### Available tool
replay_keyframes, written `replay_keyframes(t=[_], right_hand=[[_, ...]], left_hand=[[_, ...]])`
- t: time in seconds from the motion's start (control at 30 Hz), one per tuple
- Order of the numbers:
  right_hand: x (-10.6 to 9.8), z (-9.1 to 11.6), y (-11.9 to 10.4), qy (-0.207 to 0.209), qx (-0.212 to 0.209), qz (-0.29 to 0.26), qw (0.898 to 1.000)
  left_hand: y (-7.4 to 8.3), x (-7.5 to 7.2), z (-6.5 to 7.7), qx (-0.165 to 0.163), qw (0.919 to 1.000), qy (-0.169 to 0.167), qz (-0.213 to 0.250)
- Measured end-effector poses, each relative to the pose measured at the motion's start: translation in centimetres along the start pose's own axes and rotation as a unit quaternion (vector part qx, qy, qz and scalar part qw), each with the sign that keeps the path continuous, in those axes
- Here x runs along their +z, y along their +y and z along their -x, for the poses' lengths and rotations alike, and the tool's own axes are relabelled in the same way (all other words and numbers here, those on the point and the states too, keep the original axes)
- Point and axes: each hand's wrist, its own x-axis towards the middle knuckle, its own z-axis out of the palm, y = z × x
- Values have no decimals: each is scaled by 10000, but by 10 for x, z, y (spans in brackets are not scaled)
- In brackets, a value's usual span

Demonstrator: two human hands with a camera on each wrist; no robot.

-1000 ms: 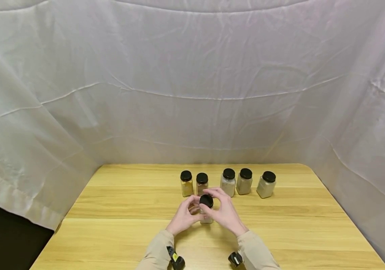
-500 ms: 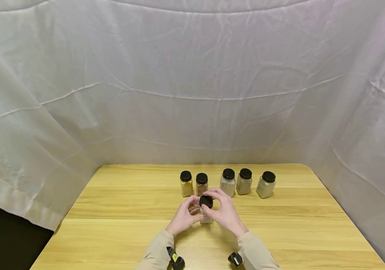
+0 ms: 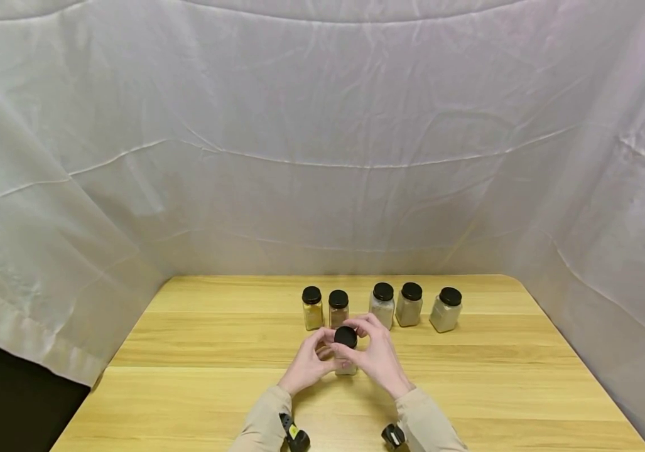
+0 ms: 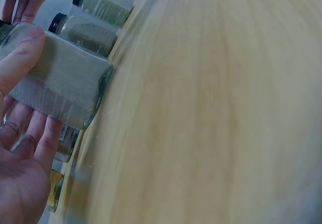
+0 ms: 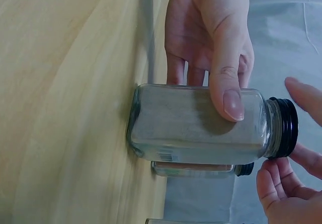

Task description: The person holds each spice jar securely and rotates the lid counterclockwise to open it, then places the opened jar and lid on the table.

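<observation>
Square clear-glass jar of greyish powder (image 5: 186, 126), upright on the pale wood-grain table (image 3: 186, 389), clasped around the body by a left hand (image 3: 305, 364), loosely ringed at its round black lid (image 3: 345, 337) by the curved thumb and fingers of a right hand (image 3: 377, 356); just behind, five black-lidded glass jars (image 3: 409, 312).

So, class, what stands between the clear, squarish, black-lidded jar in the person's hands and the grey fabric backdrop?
The head view shows another black-lidded jar, with brownish contents, roughly behind the held jar; beyond it, only bare wooden table.
</observation>
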Motion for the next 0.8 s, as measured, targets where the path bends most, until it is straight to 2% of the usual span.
replay_keyframes(t=[0.1,0.3,0.4,0.8], right_hand=[[-1,0,0,-45,-77,71,9999],[-4,0,0,-348,-416,-25,9985],[-4,1,0,-429,-436,-60,9981],[0,0,-2,-94,-120,4,9999]], left_hand=[[-1,0,0,40,10000,-18,51],[-3,-1,0,352,9993,-85,60],[-4,-2,1,427,9990,-125,32],[-2,0,0,72,9999,-51,91]])
